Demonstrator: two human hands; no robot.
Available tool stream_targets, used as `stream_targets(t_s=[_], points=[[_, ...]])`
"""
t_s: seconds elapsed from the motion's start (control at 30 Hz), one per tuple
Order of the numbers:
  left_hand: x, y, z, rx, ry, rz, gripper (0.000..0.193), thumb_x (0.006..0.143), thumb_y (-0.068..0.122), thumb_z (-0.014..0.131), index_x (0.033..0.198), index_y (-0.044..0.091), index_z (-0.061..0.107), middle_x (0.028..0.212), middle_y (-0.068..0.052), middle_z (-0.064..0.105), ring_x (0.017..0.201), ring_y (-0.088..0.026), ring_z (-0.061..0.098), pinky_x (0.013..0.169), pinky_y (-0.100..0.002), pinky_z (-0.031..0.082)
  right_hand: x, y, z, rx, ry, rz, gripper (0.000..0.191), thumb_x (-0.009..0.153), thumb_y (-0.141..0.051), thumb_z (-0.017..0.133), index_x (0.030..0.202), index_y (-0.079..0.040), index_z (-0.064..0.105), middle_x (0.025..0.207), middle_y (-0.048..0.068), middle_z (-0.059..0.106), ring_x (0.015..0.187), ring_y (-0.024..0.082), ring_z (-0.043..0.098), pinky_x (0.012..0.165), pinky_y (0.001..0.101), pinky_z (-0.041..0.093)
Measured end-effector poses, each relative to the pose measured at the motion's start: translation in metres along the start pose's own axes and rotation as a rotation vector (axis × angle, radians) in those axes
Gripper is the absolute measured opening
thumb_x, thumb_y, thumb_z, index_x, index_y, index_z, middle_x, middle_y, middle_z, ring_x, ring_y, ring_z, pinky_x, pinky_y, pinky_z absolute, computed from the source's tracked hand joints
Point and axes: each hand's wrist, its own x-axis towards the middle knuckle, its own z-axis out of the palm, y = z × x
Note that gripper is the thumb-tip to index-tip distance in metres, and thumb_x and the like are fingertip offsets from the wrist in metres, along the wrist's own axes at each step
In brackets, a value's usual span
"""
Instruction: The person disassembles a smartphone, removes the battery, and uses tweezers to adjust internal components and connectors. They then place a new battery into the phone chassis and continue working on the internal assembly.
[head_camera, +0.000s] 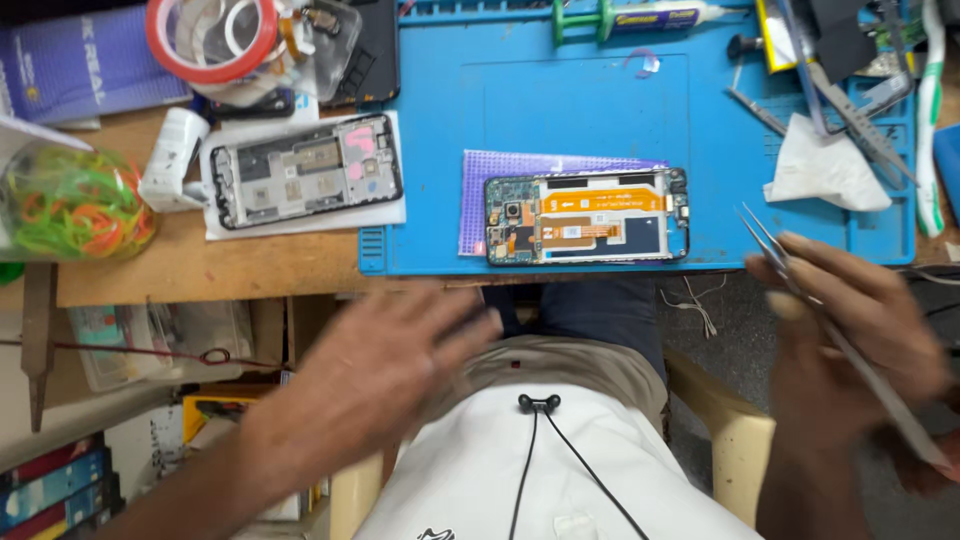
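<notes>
An opened phone (588, 216) with an orange flex cable and bare circuit board lies on a purple sheet (475, 205) at the near edge of the blue work mat (560, 110). My right hand (850, 330) is off the bench to the right, shut on metal tweezers (790, 270) whose tips point up toward the mat. My left hand (390, 365) hovers blurred below the bench edge, fingers spread, holding nothing. Both hands are apart from the phone.
A second phone frame (305, 170) rests on white paper on the wooden bench at left, beside a white bottle (172, 155) and a bag of coloured rubber bands (70, 205). Tape rolls (210, 35) sit behind. A white cloth (825, 165), tools and a glue syringe (640, 17) line the mat.
</notes>
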Motion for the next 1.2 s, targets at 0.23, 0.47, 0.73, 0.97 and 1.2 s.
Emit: stream_targets(t_s=[0.23, 0.47, 0.73, 0.97, 1.2], points=[[0.029, -0.042, 0.032, -0.241, 0.244, -0.209, 0.093, 0.083, 0.039, 0.081, 0.156, 0.002, 0.036, 0.154, -0.023, 0.048, 0.139, -0.04, 0.044, 0.115, -0.053, 0.036, -0.008, 0.019, 0.049, -0.216, -0.004, -0.07, 0.013, 0.112, 0.001, 0.073, 0.125, 0.0, 0.071, 0.136, 0.02, 0.065, 0.126, 0.027, 0.07, 0.106, 0.0312, 0.064], [0.039, -0.051, 0.054, -0.363, 0.241, -0.278, 0.096, 0.078, 0.039, 0.086, 0.154, 0.004, 0.039, 0.145, -0.019, 0.054, 0.137, -0.037, 0.048, 0.115, -0.05, 0.038, 0.024, -0.001, 0.07, -0.196, -0.084, -0.018, 0.021, 0.105, -0.003, 0.074, 0.126, -0.001, 0.071, 0.128, 0.019, 0.069, 0.116, 0.025, 0.072, 0.097, 0.0303, 0.061], [0.04, -0.052, 0.053, -0.43, 0.325, -0.269, 0.092, 0.08, 0.029, 0.085, 0.155, 0.002, 0.039, 0.145, -0.022, 0.055, 0.136, -0.038, 0.05, 0.115, -0.05, 0.042, 0.068, 0.003, 0.06, 0.372, -0.073, 0.202, 0.021, 0.103, -0.003, 0.076, 0.123, 0.002, 0.069, 0.118, 0.018, 0.073, 0.107, 0.022, 0.075, 0.098, 0.0335, 0.065], [0.048, -0.066, 0.054, -0.386, 0.301, -0.149, 0.084, 0.079, 0.023, 0.086, 0.151, 0.006, 0.044, 0.149, -0.019, 0.052, 0.141, -0.038, 0.047, 0.119, -0.05, 0.039, 0.083, 0.028, 0.042, 0.484, -0.291, 0.288, 0.027, 0.095, 0.001, 0.079, 0.118, 0.007, 0.067, 0.106, 0.021, 0.074, 0.097, 0.024, 0.076, 0.089, 0.034, 0.066], [0.041, -0.062, 0.063, -0.441, 0.344, -0.195, 0.074, 0.085, 0.026, 0.085, 0.146, 0.007, 0.049, 0.152, -0.016, 0.051, 0.143, -0.036, 0.047, 0.12, -0.048, 0.042, 0.098, 0.034, 0.065, 0.585, -0.53, 0.312, 0.023, 0.104, -0.003, 0.069, 0.12, 0.007, 0.057, 0.103, 0.025, 0.074, 0.097, 0.028, 0.077, 0.083, 0.0359, 0.067]])
